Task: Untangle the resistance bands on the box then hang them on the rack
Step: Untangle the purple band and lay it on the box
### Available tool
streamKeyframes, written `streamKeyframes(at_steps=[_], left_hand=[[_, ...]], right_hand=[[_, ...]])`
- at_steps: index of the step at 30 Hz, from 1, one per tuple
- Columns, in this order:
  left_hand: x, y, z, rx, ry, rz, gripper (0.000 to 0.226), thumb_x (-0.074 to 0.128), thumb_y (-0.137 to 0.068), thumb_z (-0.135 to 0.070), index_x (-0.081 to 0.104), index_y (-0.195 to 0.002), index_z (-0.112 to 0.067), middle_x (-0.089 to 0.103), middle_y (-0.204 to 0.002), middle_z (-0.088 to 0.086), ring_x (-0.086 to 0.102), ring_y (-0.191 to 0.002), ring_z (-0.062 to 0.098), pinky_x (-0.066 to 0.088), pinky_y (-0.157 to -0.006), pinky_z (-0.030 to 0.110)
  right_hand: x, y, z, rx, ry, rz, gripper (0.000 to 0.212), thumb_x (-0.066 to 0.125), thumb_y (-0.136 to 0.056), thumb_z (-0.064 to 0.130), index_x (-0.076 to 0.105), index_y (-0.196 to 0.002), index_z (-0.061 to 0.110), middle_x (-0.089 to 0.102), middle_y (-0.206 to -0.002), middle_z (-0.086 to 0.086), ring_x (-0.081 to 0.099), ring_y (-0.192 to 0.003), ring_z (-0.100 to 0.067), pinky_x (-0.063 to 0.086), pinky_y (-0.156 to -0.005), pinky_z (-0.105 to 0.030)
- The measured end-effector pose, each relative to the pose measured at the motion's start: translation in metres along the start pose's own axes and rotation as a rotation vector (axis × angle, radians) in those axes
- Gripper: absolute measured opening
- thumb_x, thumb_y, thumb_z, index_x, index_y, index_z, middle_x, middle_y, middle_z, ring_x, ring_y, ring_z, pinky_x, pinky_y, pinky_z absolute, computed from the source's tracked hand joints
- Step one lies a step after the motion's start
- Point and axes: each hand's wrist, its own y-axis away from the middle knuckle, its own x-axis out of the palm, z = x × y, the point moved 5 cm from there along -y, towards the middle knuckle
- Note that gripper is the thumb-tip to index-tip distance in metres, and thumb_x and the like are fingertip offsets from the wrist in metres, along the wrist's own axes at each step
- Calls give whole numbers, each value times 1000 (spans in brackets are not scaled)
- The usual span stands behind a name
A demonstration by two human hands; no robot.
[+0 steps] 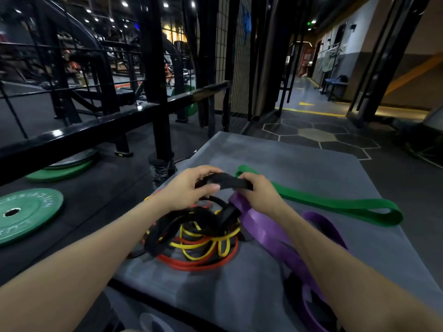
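Over the box, head view: both forearms are reaching forward and angling inward, the hands meeting above the tangle.
Left hand (184,188): curling its fingers and thumb around one end of the black band (225,182), palm turned right.
Right hand (257,192): gripping the same black band's other end, knuckles up.
Tangle: black, yellow bands (203,244) and red bands (191,263) are lying knotted together on the grey box (299,171), just under the hands.
Purple band (268,233): running under the right forearm.
Green band (335,204): lying stretched out beyond the right hand.
Floor, left: green weight plate (26,214) is lying flat by the black rack (153,92).
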Motion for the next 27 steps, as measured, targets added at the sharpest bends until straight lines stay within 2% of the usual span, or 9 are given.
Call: streamKeyframes(at_steps=[2,4,7,9,12,16,19,22,27], left_hand=[[-2,4,7,-87,13,100,51,79,-68,-34,51,-110,-39,66,-108,-3,62,-101,10,44,-95,22],[-1,11,20,-142,-200,154,51,80,-66,-16,48,-96,-42,64,-86,-11,61,-81,3,45,-78,18],[-20,28,43,-268,-598,11,23,68,-71,-15,51,-78,-28,60,-72,-4,58,-68,19,40,-56,26],[-44,44,63,-467,-578,-160,15,68,-73,-21,59,-82,-26,65,-78,2,61,-72,22,43,-58,26],[-68,55,78,-616,-416,-388,9,67,-79,-26,59,-76,-27,61,-78,4,59,-82,24,43,-69,30],[-62,48,74,-731,445,-629,26,59,-90,-24,53,-69,-10,54,-71,12,52,-65,24,46,-61,31],[-68,31,47,-720,670,-656,32,50,-95,-34,45,-70,-14,39,-61,4,42,-55,16,43,-54,26],[-90,12,22,-630,589,-706,36,49,-93,-43,48,-75,-12,38,-57,4,38,-52,17,41,-62,31],[-133,-11,-21,-435,-100,-736,34,53,-87,-47,58,-71,-18,52,-60,1,51,-61,23,36,-57,30]], right_hand=[[-7,-6,3,27,34,-61,24,49,-79,-7,58,-96,7,56,-82,-4,50,-80,-21,28,-64,-24],[-18,-8,2,92,-11,-151,29,42,-81,-8,51,-107,4,52,-89,-7,47,-84,-20,26,-62,-23],[-45,-6,-10,217,-127,-347,28,38,-86,-7,46,-113,-1,49,-93,-10,45,-87,-21,29,-68,-22],[-57,-3,-16,266,-151,-395,28,38,-86,-7,42,-113,-3,48,-94,-12,45,-87,-23,31,-71,-27],[-59,1,-15,265,-125,-370,25,35,-83,-10,39,-106,0,47,-90,-13,45,-83,-25,30,-66,-28],[-56,2,-14,274,-130,-358,18,36,-85,-8,31,-96,5,44,-79,-6,44,-80,-26,31,-65,-34],[-53,1,-12,268,-119,-343,14,39,-89,-5,30,-95,5,47,-87,-13,45,-82,-26,32,-67,-34],[-49,2,-8,223,-77,-320,15,40,-90,-3,30,-95,6,49,-87,-14,48,-81,-27,34,-67,-34],[-59,6,-11,203,-25,-355,16,36,-88,-7,29,-95,7,43,-77,-7,43,-74,-27,29,-62,-32]])
